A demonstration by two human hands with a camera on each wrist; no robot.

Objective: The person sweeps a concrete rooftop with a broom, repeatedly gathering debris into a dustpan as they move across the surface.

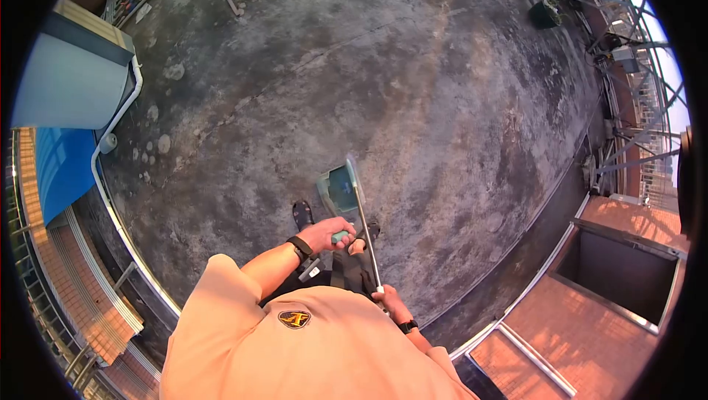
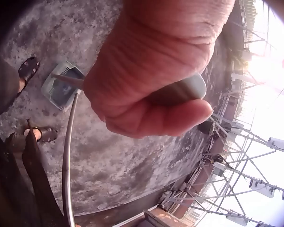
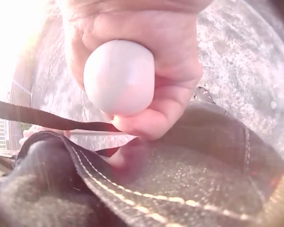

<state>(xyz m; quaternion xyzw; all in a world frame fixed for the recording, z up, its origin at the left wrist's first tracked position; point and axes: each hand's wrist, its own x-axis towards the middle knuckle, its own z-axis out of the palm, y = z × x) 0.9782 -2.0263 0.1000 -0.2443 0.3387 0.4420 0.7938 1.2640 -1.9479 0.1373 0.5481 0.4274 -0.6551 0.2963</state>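
Observation:
A green long-handled dustpan [image 1: 324,193] rests on the ground ahead of the feet. My left hand [image 1: 328,233] grips the green-grey end of its handle [image 2: 187,91], fingers curled round it. In the left wrist view the handle runs from the fist down to the pan [image 2: 50,90]. My right hand [image 1: 392,302] holds the top of a slim metal broom pole [image 1: 369,241]. Its rounded white end cap [image 3: 119,78] sticks out of the fist in the right wrist view. The pole slants forward, and its narrow whitish head [image 1: 351,168] overlaps the pan's right side.
Sandalled feet [image 1: 302,212] stand just behind the pan on stained concrete [image 1: 413,105]. White pipe [image 1: 110,216] edges the left side, by a blue sheet [image 1: 70,168]. To the right lie a brick ledge with a square opening [image 1: 619,275] and metal framework [image 1: 638,90]. A dark bucket [image 1: 544,14] stands far right.

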